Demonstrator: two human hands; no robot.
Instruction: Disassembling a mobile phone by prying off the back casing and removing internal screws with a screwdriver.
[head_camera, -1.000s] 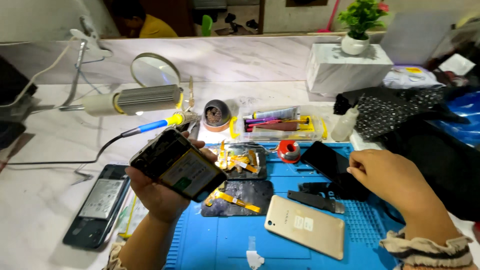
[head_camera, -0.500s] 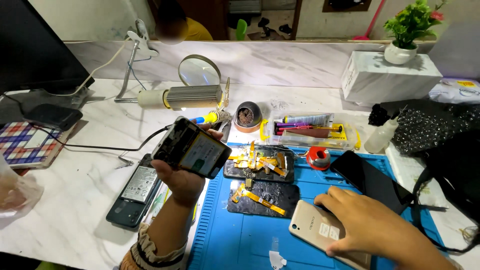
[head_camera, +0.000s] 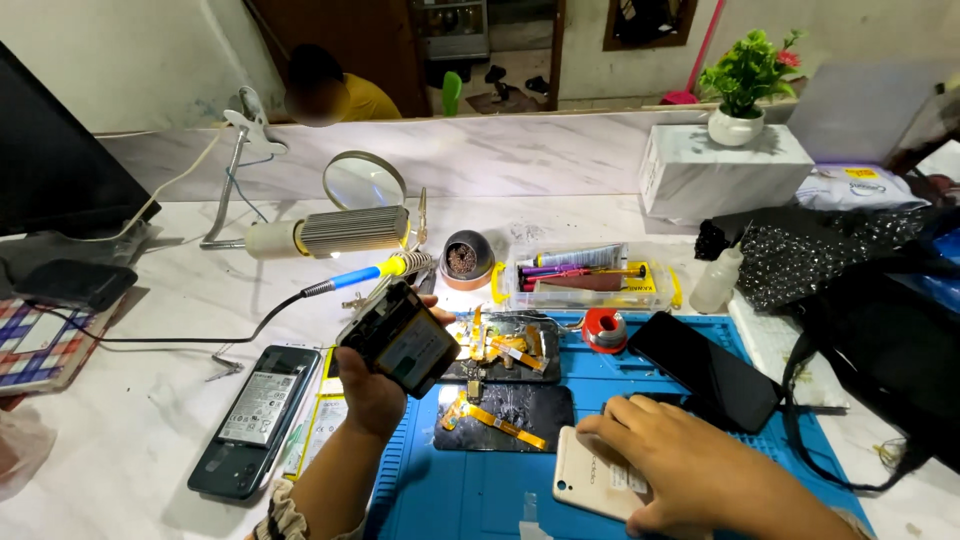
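Two hands: left (head_camera: 372, 385) grips an opened phone (head_camera: 400, 337), right (head_camera: 668, 462) presses a gold phone (head_camera: 588, 483).

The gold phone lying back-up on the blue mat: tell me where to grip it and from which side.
Grip the gold phone across its two long edges, coming from above. It lies flat, back up, on the blue mat, so only the thin edges give the fingers purchase. The right hand already covers its right part; the left end is bare and apart from the cracked black panel, leaving room there.
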